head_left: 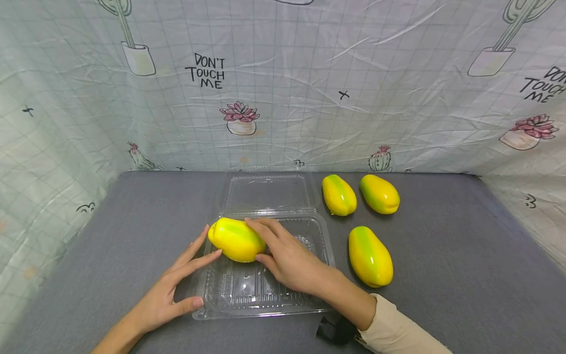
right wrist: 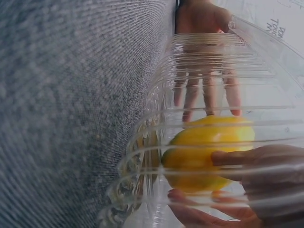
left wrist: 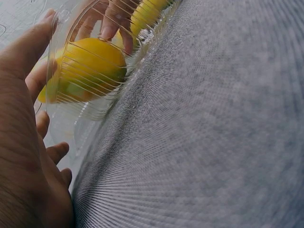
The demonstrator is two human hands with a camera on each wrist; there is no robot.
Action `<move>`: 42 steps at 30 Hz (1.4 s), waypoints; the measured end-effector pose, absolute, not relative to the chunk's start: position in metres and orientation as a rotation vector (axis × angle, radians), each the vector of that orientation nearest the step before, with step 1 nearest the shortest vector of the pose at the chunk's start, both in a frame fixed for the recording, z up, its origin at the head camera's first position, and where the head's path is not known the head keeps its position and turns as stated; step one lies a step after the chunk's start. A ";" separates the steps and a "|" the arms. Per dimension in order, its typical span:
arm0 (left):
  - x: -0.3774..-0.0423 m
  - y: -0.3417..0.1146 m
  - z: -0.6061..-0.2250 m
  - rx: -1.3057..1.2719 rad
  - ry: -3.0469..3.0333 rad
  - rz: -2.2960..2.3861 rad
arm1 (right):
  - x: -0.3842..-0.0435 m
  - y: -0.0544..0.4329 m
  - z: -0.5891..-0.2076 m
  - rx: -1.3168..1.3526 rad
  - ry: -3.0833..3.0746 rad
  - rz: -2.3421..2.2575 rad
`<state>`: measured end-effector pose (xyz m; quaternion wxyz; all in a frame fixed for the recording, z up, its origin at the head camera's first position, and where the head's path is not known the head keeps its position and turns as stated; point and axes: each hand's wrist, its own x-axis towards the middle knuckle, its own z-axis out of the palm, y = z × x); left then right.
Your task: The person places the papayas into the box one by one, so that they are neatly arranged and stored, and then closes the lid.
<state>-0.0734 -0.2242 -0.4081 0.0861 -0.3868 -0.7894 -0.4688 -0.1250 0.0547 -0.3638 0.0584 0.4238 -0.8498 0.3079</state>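
Observation:
A yellow papaya (head_left: 236,241) with a green streak lies sideways over the back left of a clear plastic clamshell box (head_left: 247,295). My right hand (head_left: 289,258) grips its right end, thumb in front and fingers behind. At the box's left side, my left hand (head_left: 165,292) has its fingers spread and straight, fingertips right at the papaya's left end and the thumb by the box's front left corner. Through the ribbed clear wall, the papaya (right wrist: 204,147) also shows in the right wrist view, and again (left wrist: 95,66) in the left wrist view.
The box's lid (head_left: 267,194) lies folded back behind it. To the right are three more papayas: two at the back (head_left: 339,195) (head_left: 380,194) and one nearer (head_left: 370,256). A black object (head_left: 333,330) sits under my right wrist. Printed curtain (head_left: 292,98) walls the grey tabletop (head_left: 442,275).

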 end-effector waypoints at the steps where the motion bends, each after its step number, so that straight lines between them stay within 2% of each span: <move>1: -0.073 -0.224 -0.408 -1.156 -2.350 -1.397 | -0.125 0.055 -0.364 1.283 -2.575 0.932; 24: -0.071 -0.225 -0.409 -1.142 -2.366 -1.375 | -0.122 0.060 -0.345 1.260 -2.695 0.956; 42: -0.073 -0.225 -0.406 -1.128 -2.393 -1.385 | -0.113 0.120 -0.308 1.123 -2.630 1.109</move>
